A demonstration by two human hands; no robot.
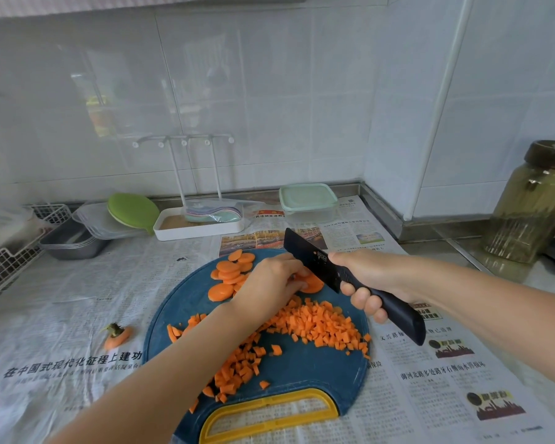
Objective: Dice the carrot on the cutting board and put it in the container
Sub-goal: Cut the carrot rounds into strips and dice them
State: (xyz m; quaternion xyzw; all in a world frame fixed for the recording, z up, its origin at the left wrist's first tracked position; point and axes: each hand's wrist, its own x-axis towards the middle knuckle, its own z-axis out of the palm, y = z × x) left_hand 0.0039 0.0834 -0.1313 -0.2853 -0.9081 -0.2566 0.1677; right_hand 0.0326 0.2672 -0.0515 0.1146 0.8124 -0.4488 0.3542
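A round dark blue cutting board [302, 370] with a yellow handle lies on newspaper. Carrot slices [229, 274] are piled at its far edge. Many small carrot dice [321, 325] spread across its middle and left. My left hand [269, 283] presses down on a few carrot slices by the blade. My right hand [366, 280] grips the handle of a black knife [314, 259], whose blade is raised over those slices. A clear container with a pale green lid [308, 200] stands behind the board, lid on.
A cut carrot top [117, 335] lies on the newspaper left of the board. At the back stand a white rack tray [199, 227], a green dish [132, 211], metal trays [71, 240] and a wire basket [10, 254]. A glass jar [532, 203] is at the right.
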